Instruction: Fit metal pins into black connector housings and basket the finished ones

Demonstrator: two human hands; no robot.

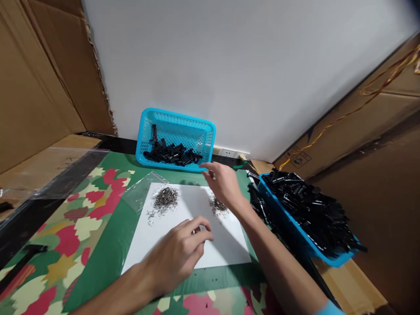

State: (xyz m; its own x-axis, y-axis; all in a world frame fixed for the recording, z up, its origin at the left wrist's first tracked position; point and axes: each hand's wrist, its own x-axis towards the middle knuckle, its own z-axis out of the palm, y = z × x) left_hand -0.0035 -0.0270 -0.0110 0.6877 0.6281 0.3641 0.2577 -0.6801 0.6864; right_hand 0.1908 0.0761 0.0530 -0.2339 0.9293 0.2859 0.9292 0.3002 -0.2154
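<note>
My right hand (223, 183) reaches over the far edge of a white sheet (193, 258), its fingertips at the near rim of a blue plastic basket (180, 165). Its fingers look apart, with nothing visible in them. Several black plastic pieces (173, 153) lie in that basket. Nearer to me, my left hand (185, 249) hovers above the sheet, fingers curled together; anything inside them is hidden. One pile of small metal parts (166, 199) sits on the sheet's left side. A second metal pile (218, 205) is partly covered by my right hand and forearm.
At the right, a blue basket (305, 245) is heaped with black plastic pieces (305, 205), some spilling beside it. A clear plastic bag (141, 192) lies left of the sheet. Cardboard (42, 78) stands at left, and a power strip (228, 153) runs along the wall.
</note>
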